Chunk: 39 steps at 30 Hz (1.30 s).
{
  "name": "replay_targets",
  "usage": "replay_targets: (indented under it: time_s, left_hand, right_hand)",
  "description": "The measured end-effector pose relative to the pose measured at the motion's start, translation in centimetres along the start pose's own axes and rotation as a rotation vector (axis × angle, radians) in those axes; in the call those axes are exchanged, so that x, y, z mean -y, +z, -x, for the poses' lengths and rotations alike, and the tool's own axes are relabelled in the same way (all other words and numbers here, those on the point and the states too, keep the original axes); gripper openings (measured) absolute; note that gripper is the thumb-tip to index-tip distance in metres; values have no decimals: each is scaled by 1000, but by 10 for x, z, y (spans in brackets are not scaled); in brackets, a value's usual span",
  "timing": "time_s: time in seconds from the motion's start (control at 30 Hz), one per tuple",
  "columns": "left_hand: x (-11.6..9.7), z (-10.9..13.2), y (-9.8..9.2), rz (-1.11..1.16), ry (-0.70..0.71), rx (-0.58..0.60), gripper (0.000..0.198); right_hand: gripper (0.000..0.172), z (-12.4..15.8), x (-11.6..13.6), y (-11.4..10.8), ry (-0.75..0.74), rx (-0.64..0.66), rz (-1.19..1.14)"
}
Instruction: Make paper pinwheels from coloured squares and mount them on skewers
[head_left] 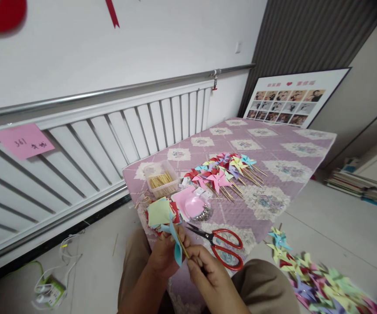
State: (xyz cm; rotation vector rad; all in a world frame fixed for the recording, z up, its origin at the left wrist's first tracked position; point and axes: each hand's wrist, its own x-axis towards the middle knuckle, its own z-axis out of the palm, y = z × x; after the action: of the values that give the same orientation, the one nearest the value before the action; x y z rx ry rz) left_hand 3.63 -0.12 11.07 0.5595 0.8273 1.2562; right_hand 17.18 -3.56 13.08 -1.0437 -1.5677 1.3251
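Observation:
My left hand (165, 255) holds a light blue folded paper piece (175, 242) close to my lap. My right hand (204, 268) pinches a thin wooden stick (182, 247) that lies against the blue paper. Both hands are over the near edge of the quilted purple mat (273, 150). Just beyond them lie a stack of coloured paper squares (159, 212), red-handled scissors (223, 246), a pink dish of small metal pins (197, 208) and a clear box of wooden sticks (161, 179).
Finished paper pinwheels (227, 172) lie in a heap on the mat's middle. More pinwheels (313, 281) are piled on the floor at the right. A white radiator (93, 139) runs along the left wall. A photo board (293, 100) leans at the back. Cables and a charger (53, 288) lie lower left.

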Motion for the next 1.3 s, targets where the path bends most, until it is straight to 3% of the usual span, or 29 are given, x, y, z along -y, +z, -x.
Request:
replay_targets:
  time_s: [0.27,0.5,0.67,0.8,0.97,1.3]
  left_hand:
    - [-3,-1,9,156,-28,55,26]
    - [-10,1,23,206,-78,-27,21]
    - [-10,1,26,229,-67,-3,17]
    - [-6,-2,28,239,-59,-49,24]
    - [-2,-4,30,185,-57,-48,28]
    - [7,-8,26,-25,15,-159,24]
  right_hand:
    - [23,-3,0,-1,103,-19,-148]
    - [42,-5,-5,-3,199,-37,-272]
    - [46,-4,-8,-3,238,-53,-375]
    - [47,-8,-18,-2,303,-79,-494]
    - [50,-12,-37,-3,295,-72,-525]
    - [56,-10,-63,-3,321,-42,-478]
